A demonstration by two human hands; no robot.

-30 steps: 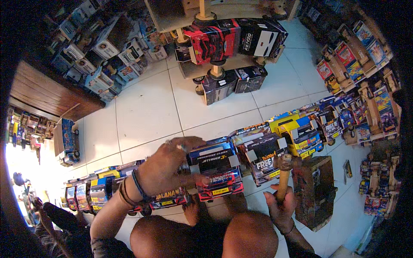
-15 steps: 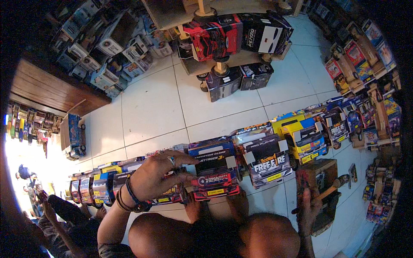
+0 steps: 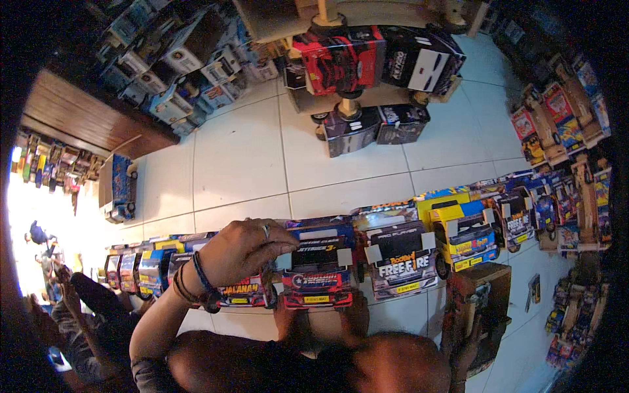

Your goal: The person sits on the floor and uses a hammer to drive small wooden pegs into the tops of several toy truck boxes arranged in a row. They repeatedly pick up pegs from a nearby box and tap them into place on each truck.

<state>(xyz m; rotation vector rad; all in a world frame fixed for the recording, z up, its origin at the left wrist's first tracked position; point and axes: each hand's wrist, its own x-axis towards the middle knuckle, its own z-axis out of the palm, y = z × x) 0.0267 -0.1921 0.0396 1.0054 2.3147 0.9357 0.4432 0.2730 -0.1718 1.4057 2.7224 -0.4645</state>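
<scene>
In the row of toy trucks before me stands a black, blue and red toy truck (image 3: pixel 318 278), its front toward me. My left hand (image 3: pixel 246 252) reaches over its upper left corner, fingers bent and pressed together at the cab edge. Whatever is between the fingertips is hidden. A white and black toy truck (image 3: pixel 403 265) and a yellow and blue one (image 3: pixel 464 236) stand to its right. In shadow at the lower right, my right hand (image 3: pixel 466 347) is at an open wooden box (image 3: pixel 488 275); its fingers are too dark to read.
Boxy black and red toy trucks (image 3: pixel 341 62) stand on the tiled floor (image 3: pixel 239 157) ahead. More toys are stacked at the far left and along the right side. A person (image 3: pixel 85 321) sits at the lower left. A small tool (image 3: pixel 536 288) lies right of the box.
My left hand has drawn its fingers together at the truck's corner. My right hand has lowered to the box, and the wooden-handled hammer it held no longer shows clearly. The view has shifted slightly.
</scene>
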